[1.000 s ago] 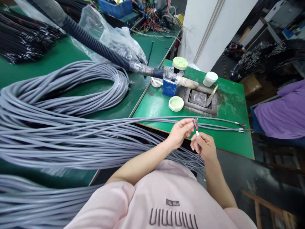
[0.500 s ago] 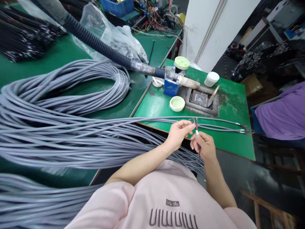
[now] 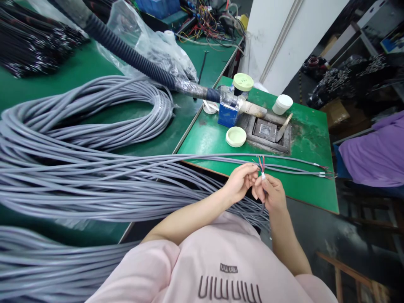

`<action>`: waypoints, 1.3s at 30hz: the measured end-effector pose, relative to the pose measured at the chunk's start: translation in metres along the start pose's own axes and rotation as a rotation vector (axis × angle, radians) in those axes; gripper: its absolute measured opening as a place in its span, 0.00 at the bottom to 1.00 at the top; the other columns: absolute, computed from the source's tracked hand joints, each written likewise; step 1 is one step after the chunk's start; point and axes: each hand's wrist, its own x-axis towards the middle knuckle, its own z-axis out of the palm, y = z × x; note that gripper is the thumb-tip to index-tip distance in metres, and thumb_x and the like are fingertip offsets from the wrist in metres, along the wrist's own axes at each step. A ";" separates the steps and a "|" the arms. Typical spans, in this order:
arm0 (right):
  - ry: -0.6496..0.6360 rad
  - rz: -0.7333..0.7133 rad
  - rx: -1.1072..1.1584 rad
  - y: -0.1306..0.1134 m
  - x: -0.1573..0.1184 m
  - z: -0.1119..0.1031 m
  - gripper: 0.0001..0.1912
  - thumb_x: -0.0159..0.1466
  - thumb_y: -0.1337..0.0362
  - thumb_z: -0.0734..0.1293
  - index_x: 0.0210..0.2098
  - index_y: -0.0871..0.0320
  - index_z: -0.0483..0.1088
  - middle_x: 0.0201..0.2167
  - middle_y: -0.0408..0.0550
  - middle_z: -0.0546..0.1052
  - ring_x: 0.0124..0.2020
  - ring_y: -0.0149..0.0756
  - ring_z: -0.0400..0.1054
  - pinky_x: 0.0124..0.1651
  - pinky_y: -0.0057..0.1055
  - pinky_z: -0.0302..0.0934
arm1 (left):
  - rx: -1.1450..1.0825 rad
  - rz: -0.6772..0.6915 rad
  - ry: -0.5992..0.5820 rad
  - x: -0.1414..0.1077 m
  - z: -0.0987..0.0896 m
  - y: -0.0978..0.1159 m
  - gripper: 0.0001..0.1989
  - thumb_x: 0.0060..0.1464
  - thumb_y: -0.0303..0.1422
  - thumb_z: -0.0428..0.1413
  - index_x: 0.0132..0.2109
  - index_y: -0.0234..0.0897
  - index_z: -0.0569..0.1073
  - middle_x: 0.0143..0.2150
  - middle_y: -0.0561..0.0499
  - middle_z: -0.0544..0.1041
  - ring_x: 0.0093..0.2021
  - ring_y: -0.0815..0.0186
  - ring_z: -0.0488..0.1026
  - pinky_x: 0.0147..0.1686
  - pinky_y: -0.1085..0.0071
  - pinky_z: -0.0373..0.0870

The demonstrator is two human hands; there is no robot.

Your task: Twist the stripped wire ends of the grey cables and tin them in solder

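Clearly, the right hand [image 3: 273,192] has its thumb and fingers closed around a gray cable [image 3: 263,207], just below the white band [image 3: 263,176] near its end; beyond the band, a loose fan of colored wires [image 3: 262,164] points up and away from the pink shirt [image 3: 233,252]. The left hand [image 3: 243,179] is just beside it, thumb and fingers drawn together at the left side of the fan; whether they grasp a wire or merely touch one, I cannot tell. This cable end is held over the near edge of the green table [image 3: 311,134]. Past the hands, other gray cables [image 3: 315,172] lie along the table, their stripped ends toward its right side. Farther back, a metal plate [image 3: 265,129] sits in a square recess, a flat tool [image 3: 284,127] leaning at its right. Left of the recess lies a pale green lid [image 3: 236,136], near a blue box [image 3: 227,115] under the ribbed hose [image 3: 134,54]. A large cable coil [image 3: 159,111] lies farther left.
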 end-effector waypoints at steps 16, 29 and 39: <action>-0.082 0.007 0.067 0.000 -0.001 0.001 0.13 0.66 0.58 0.65 0.29 0.59 0.74 0.09 0.36 0.62 0.11 0.25 0.54 0.19 0.27 0.54 | -0.023 -0.046 -0.178 0.013 -0.010 0.010 0.10 0.46 0.30 0.64 0.31 0.30 0.71 0.24 0.54 0.72 0.22 0.76 0.69 0.26 0.80 0.67; -0.108 0.030 0.061 0.001 -0.003 0.001 0.13 0.66 0.58 0.65 0.30 0.59 0.74 0.09 0.37 0.63 0.12 0.27 0.57 0.19 0.26 0.54 | -0.088 -0.109 -0.262 0.016 -0.014 0.013 0.10 0.41 0.28 0.66 0.31 0.29 0.74 0.23 0.54 0.71 0.25 0.75 0.69 0.27 0.81 0.67; -0.095 0.029 0.051 0.000 0.000 0.003 0.13 0.66 0.58 0.65 0.30 0.59 0.74 0.09 0.36 0.62 0.11 0.25 0.54 0.19 0.26 0.54 | 0.059 0.000 -0.180 0.013 -0.012 0.015 0.13 0.41 0.32 0.68 0.29 0.29 0.73 0.23 0.54 0.72 0.22 0.77 0.67 0.24 0.80 0.64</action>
